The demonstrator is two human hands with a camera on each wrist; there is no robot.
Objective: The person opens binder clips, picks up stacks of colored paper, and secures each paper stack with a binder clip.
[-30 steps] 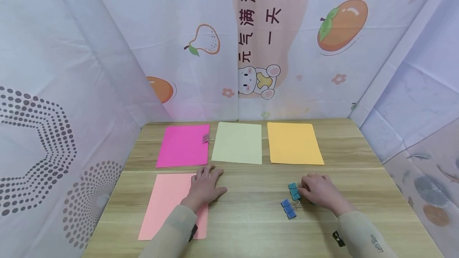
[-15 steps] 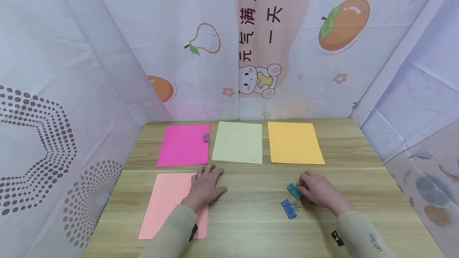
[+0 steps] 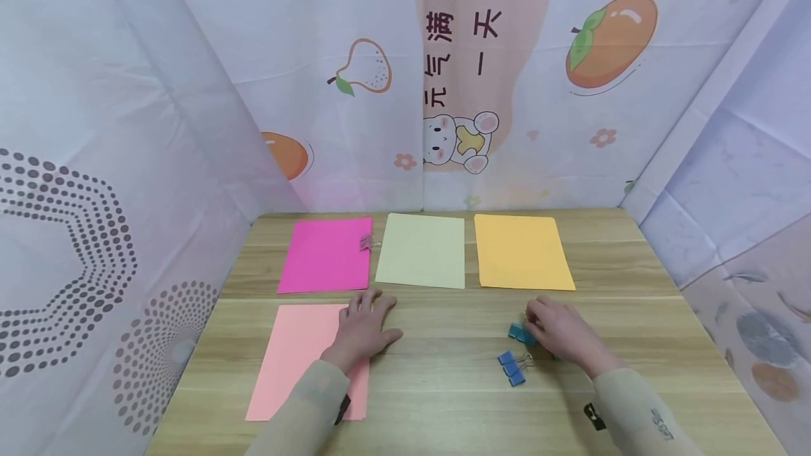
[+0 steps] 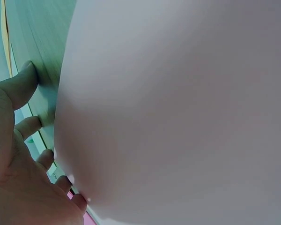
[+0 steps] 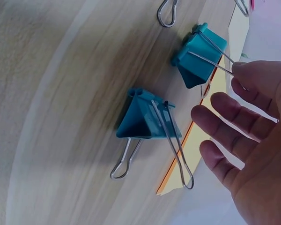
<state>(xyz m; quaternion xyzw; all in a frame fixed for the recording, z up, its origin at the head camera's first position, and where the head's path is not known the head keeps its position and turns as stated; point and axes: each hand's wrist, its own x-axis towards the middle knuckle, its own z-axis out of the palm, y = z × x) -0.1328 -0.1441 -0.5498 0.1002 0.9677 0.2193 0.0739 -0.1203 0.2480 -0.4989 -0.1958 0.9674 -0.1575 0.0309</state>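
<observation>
In the head view my right hand (image 3: 560, 329) is over the right side of the table, beside a teal binder clip (image 3: 516, 332). The right wrist view has the thumb and index finger pinching a wire handle of that teal binder clip (image 5: 203, 51), which touches or nearly touches the wood. A second teal binder clip (image 5: 147, 117) sits on the table below the palm, its wire handles spread. Just nearer in the head view lies a blue binder clip (image 3: 512, 369). My left hand (image 3: 362, 326) rests, fingers spread, at the upper right corner of a light pink sheet (image 3: 298, 357).
Along the back of the wooden table (image 3: 443, 400) lie a magenta sheet (image 3: 323, 259), a pale green sheet (image 3: 421, 252) and an orange-yellow sheet (image 3: 522, 252). A pinkish binder clip (image 3: 366, 242) is at the magenta sheet's right edge. Patterned curtains (image 3: 342, 5) surround the table.
My right hand has shifted slightly away from me and to the left. The teal clip at its fingertips has turned. The left hand and the blue clip look unmoved.
</observation>
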